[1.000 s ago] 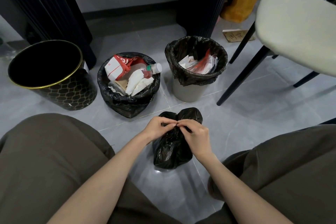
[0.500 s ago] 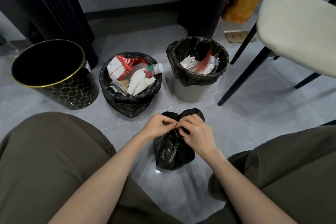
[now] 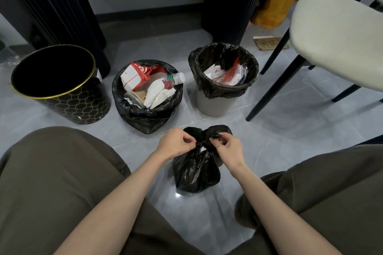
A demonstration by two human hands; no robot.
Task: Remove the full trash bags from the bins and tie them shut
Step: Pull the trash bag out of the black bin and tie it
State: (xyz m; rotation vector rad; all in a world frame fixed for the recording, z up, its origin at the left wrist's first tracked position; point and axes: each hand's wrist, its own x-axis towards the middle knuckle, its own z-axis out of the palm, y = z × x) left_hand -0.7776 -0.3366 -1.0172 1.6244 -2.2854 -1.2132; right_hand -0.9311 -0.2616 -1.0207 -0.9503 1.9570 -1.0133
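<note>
Since half a second ago: both hands have drawn slightly apart, and the twisted neck of the bag now shows between them where the knuckles met before.

Left hand (image 3: 176, 145): fingers curled, pinching the left end of the gathered plastic. Right hand (image 3: 229, 150): fingers curled, pinching the right end. Both are clamped on the small crumpled black plastic trash bag (image 3: 195, 174).

Landmark: grey round plastic bin (image 3: 215, 105), lined with a black bag holding paper and red-and-clear wrappers.
- Small bag: on the grey tiled floor (image 3: 290, 130), nearer me than the grey bin, between my knees.
- Left of the grey bin: a black plastic bag standing open (image 3: 145, 116), full of cartons, white paper and a clear bottle (image 3: 174, 79).
- Farther left of the grey bin: a black round bin with a gold rim (image 3: 78, 103), without a liner.
- Right of the grey bin: a pale cushioned chair on black legs (image 3: 335, 37).
</note>
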